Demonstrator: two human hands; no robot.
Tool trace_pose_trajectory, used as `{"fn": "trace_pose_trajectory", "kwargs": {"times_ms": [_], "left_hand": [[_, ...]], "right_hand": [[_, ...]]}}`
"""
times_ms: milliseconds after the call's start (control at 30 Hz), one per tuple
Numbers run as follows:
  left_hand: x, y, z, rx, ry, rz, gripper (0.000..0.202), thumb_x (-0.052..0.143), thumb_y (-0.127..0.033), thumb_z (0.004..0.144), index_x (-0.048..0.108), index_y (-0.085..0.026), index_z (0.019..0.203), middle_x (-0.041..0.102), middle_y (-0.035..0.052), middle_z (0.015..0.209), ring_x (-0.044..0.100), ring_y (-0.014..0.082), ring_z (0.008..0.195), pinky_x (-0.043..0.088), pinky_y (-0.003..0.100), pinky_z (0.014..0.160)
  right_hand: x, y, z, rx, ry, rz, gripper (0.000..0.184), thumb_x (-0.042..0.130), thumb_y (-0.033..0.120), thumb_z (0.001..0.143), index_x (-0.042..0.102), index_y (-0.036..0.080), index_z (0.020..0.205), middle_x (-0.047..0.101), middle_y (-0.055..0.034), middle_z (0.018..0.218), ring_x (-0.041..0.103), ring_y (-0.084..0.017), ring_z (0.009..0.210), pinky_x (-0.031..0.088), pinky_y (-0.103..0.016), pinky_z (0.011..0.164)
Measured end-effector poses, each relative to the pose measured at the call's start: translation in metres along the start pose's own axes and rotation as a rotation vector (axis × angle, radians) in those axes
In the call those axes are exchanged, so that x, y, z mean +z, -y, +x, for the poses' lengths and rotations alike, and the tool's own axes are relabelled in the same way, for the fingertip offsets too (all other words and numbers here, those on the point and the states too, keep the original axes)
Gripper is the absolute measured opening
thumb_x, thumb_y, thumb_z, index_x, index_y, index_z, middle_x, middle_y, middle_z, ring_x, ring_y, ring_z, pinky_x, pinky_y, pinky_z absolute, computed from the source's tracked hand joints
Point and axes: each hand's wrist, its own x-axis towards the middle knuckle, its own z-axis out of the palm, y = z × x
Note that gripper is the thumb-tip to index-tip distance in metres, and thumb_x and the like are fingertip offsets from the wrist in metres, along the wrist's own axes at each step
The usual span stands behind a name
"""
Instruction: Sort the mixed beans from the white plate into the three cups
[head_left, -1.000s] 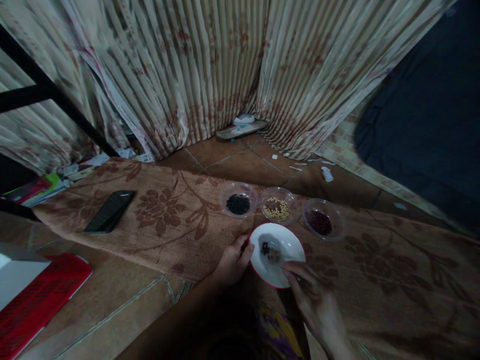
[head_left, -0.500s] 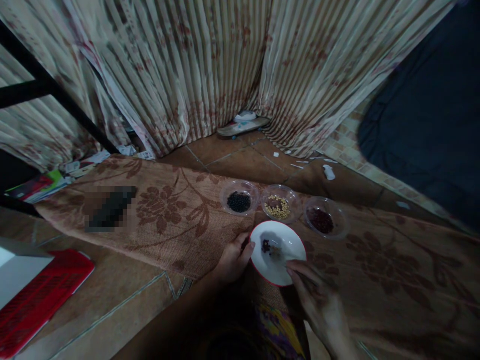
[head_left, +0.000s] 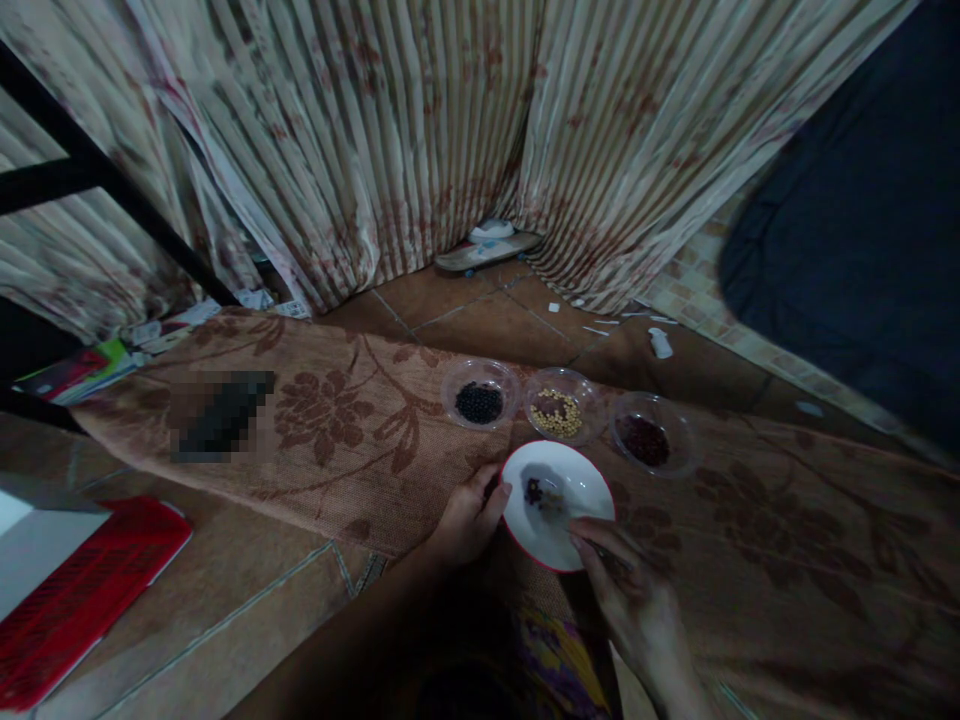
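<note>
A white bowl [head_left: 525, 530] with a red rim sits tilted in front of me. On its left edge my left hand [head_left: 469, 520] is closed, thumb over the rim. Several dark and pale beans [head_left: 535, 492] lie inside the bowl. My right hand [head_left: 626, 590] is at the bowl's near right side, fingers pinched around a thin utensil [head_left: 616, 556], seemingly a spoon; its tip is blurred in the bowl. Just beyond stand three clear plastic bowls: one with black beans [head_left: 478, 403], one with yellow beans [head_left: 556, 414], one with dark red beans [head_left: 645, 440].
A patterned brown cloth [head_left: 337, 480] covers the long low surface. A pixelated dark object [head_left: 225, 415] lies on its left part. A red basket [head_left: 97, 580] stands at lower left. Beyond are a skateboard [head_left: 487, 254], striped curtains [head_left: 420, 130] and litter on the tiled floor.
My right hand has shifted slightly left over the bowl, with the utensil still in its fingers. My left hand keeps its hold on the rim.
</note>
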Motion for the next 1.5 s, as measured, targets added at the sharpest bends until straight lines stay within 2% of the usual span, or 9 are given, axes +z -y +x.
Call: {"fn": "trace_pose_trajectory", "kwargs": {"times_ms": [200, 533, 933, 1100, 1500], "left_hand": [[0.0005, 0.0007, -0.0001, 0.000, 0.000, 0.012, 0.034, 0.041, -0.036, 0.092, 0.053, -0.019, 0.119, 0.067, 0.0063, 0.109, 0.063, 0.0191, 0.093, 0.048, 0.027, 0.081], [0.0001, 0.0009, -0.0004, -0.008, 0.001, 0.015, 0.036, 0.040, -0.037, 0.093, 0.053, -0.020, 0.121, 0.067, 0.0060, 0.110, 0.063, 0.0196, 0.095, 0.048, 0.027, 0.081], [-0.0007, -0.0003, 0.0004, 0.009, 0.014, 0.006, 0.034, 0.040, -0.036, 0.093, 0.053, -0.020, 0.119, 0.068, 0.0052, 0.104, 0.063, 0.0184, 0.089, 0.047, 0.027, 0.079], [0.0002, 0.0010, -0.0001, -0.004, 0.013, 0.020, 0.035, 0.039, -0.036, 0.093, 0.053, -0.020, 0.120, 0.068, 0.0052, 0.102, 0.064, 0.0185, 0.087, 0.048, 0.028, 0.079], [0.0001, 0.0013, -0.0002, -0.004, 0.001, 0.009, 0.036, 0.041, -0.036, 0.092, 0.053, -0.019, 0.120, 0.068, 0.0060, 0.107, 0.064, 0.0189, 0.092, 0.048, 0.027, 0.080]], "right_hand": [[0.0010, -0.0010, 0.0005, -0.034, -0.002, 0.003, 0.018, 0.056, 0.034, 0.085, 0.069, 0.023, 0.091, 0.069, -0.0066, 0.096, 0.066, -0.019, 0.089, 0.054, -0.032, 0.079], [0.0016, 0.0008, -0.0021, -0.095, -0.033, -0.037, 0.020, 0.054, 0.034, 0.086, 0.069, 0.023, 0.091, 0.070, -0.0065, 0.096, 0.066, -0.019, 0.088, 0.054, -0.030, 0.077], [-0.0019, 0.0068, -0.0018, -0.118, -0.042, -0.037, 0.016, 0.055, 0.030, 0.086, 0.068, 0.022, 0.089, 0.070, -0.0057, 0.094, 0.067, -0.018, 0.085, 0.054, -0.027, 0.074], [0.0006, 0.0065, -0.0033, -0.151, -0.086, -0.061, 0.015, 0.055, 0.028, 0.086, 0.068, 0.022, 0.087, 0.070, -0.0056, 0.091, 0.068, -0.017, 0.082, 0.055, -0.027, 0.071], [0.0001, 0.0033, -0.0046, -0.144, -0.053, -0.069, 0.017, 0.053, 0.030, 0.086, 0.068, 0.021, 0.089, 0.070, -0.0071, 0.095, 0.068, -0.018, 0.085, 0.055, -0.028, 0.074]]}}
